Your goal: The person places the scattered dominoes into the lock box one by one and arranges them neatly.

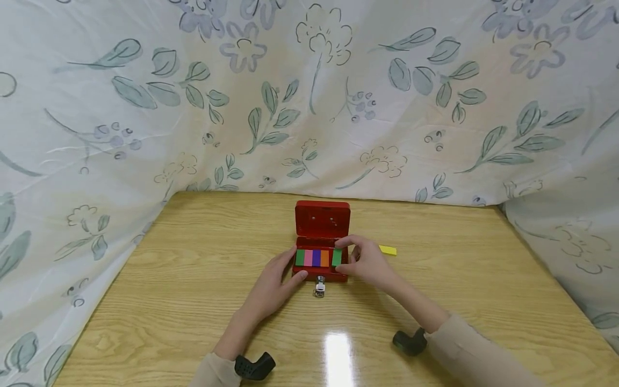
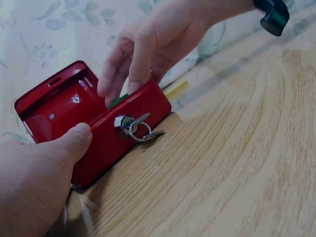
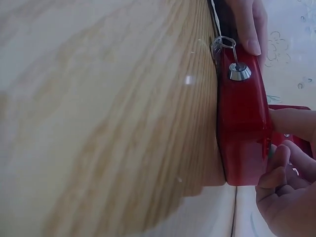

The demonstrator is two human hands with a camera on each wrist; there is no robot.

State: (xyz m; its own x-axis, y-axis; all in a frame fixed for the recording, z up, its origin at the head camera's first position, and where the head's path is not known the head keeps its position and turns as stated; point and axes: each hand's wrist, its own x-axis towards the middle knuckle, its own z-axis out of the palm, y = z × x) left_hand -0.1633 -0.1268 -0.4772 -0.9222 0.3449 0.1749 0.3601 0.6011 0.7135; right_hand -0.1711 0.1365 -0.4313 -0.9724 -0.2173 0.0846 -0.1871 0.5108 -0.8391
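A small red metal cash box (image 1: 320,276) sits on the table with its lid (image 1: 322,219) raised at the back. Inside lies a row of coloured blocks: green (image 1: 300,258), pink (image 1: 308,258), purple (image 1: 316,258) and orange (image 1: 325,258). My left hand (image 1: 272,286) grips the box's left end, thumb on the front rim. At the right end of the box, my right hand (image 1: 368,263) pinches another green block (image 1: 336,257) between thumb and fingers, with a narrow gap between it and the orange one. In the right wrist view, the fingers hide most of that block.
Keys on a ring (image 2: 141,130) hang from the lock (image 2: 124,124) on the box's front. A yellow block (image 1: 388,250) lies on the wooden table (image 1: 203,236) just beyond my right hand. Floral cloth (image 1: 309,107) hangs behind the table and along both sides.
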